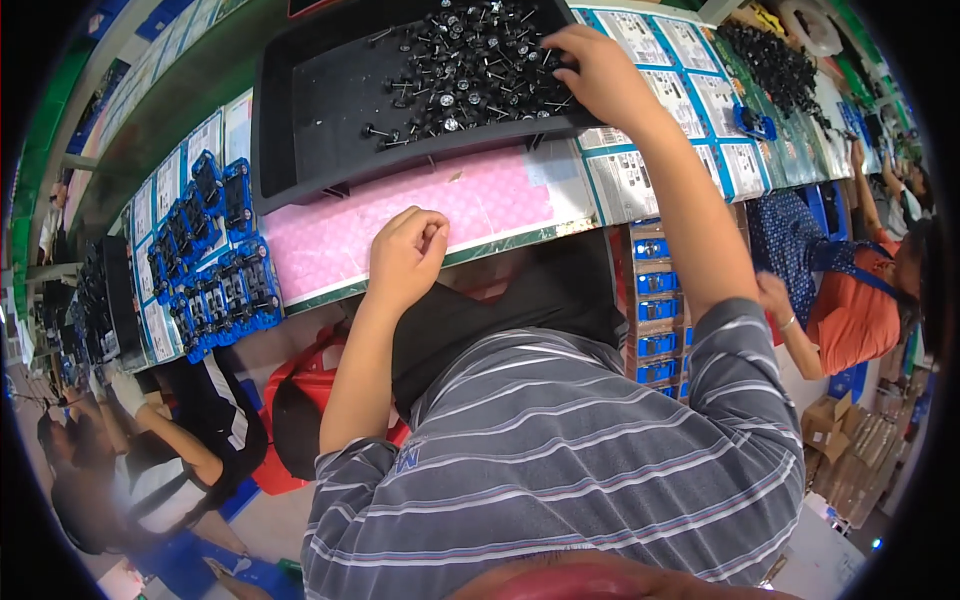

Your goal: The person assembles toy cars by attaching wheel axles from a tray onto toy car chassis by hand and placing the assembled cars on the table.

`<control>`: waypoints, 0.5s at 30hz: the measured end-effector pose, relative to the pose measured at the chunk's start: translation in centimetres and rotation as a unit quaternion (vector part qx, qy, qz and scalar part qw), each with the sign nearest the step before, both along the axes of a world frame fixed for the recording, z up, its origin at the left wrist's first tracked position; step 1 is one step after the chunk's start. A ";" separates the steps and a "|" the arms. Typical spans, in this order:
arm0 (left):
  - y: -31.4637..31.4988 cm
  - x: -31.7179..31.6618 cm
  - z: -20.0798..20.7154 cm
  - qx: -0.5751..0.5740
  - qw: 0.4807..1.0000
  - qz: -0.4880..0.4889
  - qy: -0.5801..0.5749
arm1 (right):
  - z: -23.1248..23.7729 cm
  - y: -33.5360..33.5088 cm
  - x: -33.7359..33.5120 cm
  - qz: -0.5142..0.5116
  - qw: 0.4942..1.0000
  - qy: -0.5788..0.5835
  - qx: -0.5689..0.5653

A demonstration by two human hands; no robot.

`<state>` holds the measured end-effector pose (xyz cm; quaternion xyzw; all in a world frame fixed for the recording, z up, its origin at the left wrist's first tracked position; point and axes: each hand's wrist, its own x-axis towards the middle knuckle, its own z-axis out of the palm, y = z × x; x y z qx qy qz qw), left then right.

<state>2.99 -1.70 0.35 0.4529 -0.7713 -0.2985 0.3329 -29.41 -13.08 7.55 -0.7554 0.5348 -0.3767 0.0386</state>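
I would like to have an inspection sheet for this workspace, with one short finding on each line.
Surface: pink sheet beside blue-bordered printed sheets.
Job's things: black parts with metal pins, heaped in a black tray.
Clutter: blue pieces grouped at left; a lone blue piece at right.
Hands: right hand at the heap, thumb and forefinger apart; left hand curled near the pink sheet's front edge, contents unclear.
Cables: nothing seen.
Surroundings: people on both sides; open cardboard box at right.
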 end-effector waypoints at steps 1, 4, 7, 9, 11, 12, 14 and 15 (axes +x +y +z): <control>-0.1 -0.1 -0.2 0.000 1.000 -0.002 -0.001 | -0.9 -2.0 -0.2 0.024 0.997 0.065 -0.016; 0.2 0.2 -0.4 -0.031 1.000 -0.003 -0.005 | -2.4 -4.4 1.5 -0.003 0.978 0.210 -0.003; 0.7 0.5 -0.3 -0.003 1.000 0.012 0.008 | -1.9 -4.6 2.2 -0.052 0.953 0.293 0.058; 0.7 0.5 -0.2 -0.001 1.000 0.023 0.015 | -1.4 -4.2 2.1 -0.049 0.948 0.301 0.092; 0.7 0.1 -0.4 -0.016 0.999 0.025 0.016 | -1.3 -3.6 1.5 -0.019 0.961 0.264 0.078; 0.7 0.1 -0.5 -0.032 0.999 0.027 0.013 | -1.1 -3.0 1.4 -0.020 0.961 0.265 0.080; 0.5 0.3 -0.4 -0.030 0.999 0.026 0.012 | -0.3 -1.7 1.6 0.019 0.997 0.046 0.057; 0.7 0.2 -0.4 -0.033 0.999 0.025 0.007 | 0.2 -0.8 1.5 0.019 0.997 0.047 0.060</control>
